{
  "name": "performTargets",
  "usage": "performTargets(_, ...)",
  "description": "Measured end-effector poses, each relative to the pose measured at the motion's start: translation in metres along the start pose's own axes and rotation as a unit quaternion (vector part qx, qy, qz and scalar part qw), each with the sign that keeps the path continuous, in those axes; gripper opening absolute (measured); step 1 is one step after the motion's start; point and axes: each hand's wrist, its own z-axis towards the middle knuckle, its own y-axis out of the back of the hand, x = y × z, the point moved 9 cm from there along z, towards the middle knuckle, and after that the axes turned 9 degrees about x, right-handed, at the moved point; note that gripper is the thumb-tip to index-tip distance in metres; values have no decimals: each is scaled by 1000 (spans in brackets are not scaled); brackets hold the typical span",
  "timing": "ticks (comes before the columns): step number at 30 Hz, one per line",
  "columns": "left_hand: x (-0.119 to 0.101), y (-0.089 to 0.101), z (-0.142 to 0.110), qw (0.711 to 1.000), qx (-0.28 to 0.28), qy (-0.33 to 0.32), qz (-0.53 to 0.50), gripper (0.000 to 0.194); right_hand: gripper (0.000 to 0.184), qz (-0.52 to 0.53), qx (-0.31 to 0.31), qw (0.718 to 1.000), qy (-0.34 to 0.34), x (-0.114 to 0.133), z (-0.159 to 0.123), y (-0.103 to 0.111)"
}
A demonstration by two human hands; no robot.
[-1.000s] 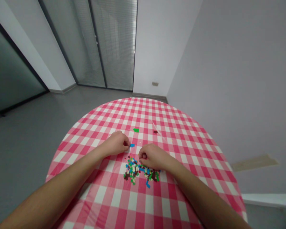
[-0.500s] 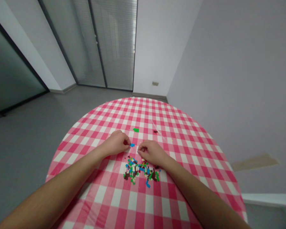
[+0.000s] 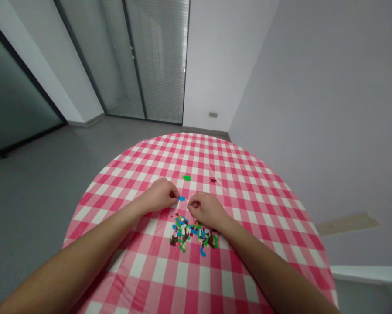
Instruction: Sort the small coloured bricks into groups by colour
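Observation:
My left hand (image 3: 162,195) is closed, its thumb and finger pinching the edge of a small blue building-block piece (image 3: 182,198) just above the tablecloth. Facing it, my right hand (image 3: 209,208) has its fingertips pressed together; whatever they hold is too small to make out. A short gap separates the blue piece from the right fingertips. Directly below both hands spreads a loose pile of tiny building blocks (image 3: 193,232) in blue, green, white, brown and a little red. The right wrist lies close to the pile's upper right side.
Beyond my hands lie a green block piece (image 3: 187,178) and a dark brown piece (image 3: 213,180). A red-and-white checked cloth (image 3: 163,279) covers the round table. Glass doors (image 3: 158,65) and pale walls (image 3: 323,109) stand around it.
My right hand has shifted very slightly left, towards the blue piece. The left hand and the pile look the same.

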Motion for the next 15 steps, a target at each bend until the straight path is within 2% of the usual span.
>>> performTargets(4,1,3,0,1000,-17,-3,23,25,13,-20,-27,999,3,6,0,0)
performTargets(8,1,3,-1,999,-13,2,37,18,12,-30,-27,999,2,7,1,0)
performTargets(15,1,1,0,999,-21,-1,45,21,11,-42,-44,998,-4,2,3,-2)
